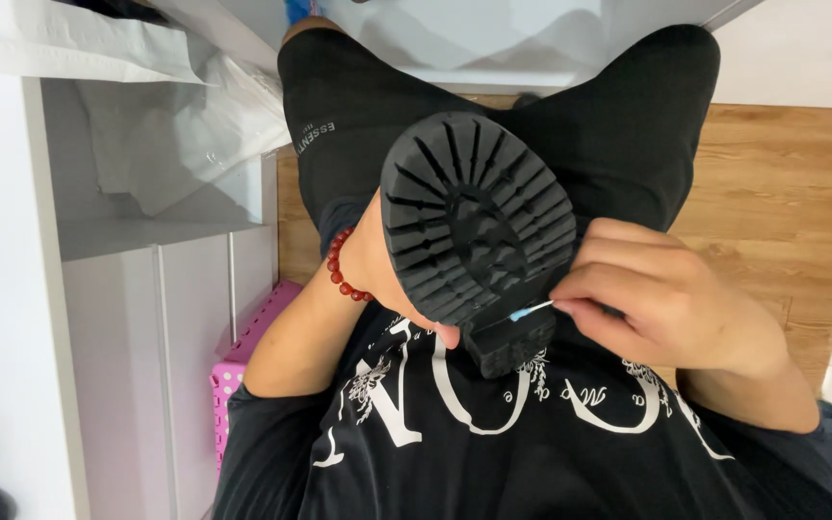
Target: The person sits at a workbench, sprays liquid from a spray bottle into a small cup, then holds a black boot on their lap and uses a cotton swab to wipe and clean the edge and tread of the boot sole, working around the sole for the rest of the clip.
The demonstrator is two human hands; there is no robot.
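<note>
Centrally, black shoe [479, 226] held sole-up above the lap, chunky tread facing the camera; long axis slightly tilted, toe toward the knees at upper left, block heel toward the chest at lower right. Supported from beneath by left hand [377, 260], fingers mostly hidden behind the shoe, wrapped under it; red bead bracelet [341, 265] on that wrist. Just right of the heel, right hand [662, 303], fingers closed in a pinch on a cotton swab [530, 309], pale blue tip touching the sole at the heel's edge. Around: black printed shirt [493, 433], black shorts [618, 125], wooden floor [782, 202], pink basket [243, 361] and white shelf unit [127, 231] at left.
</note>
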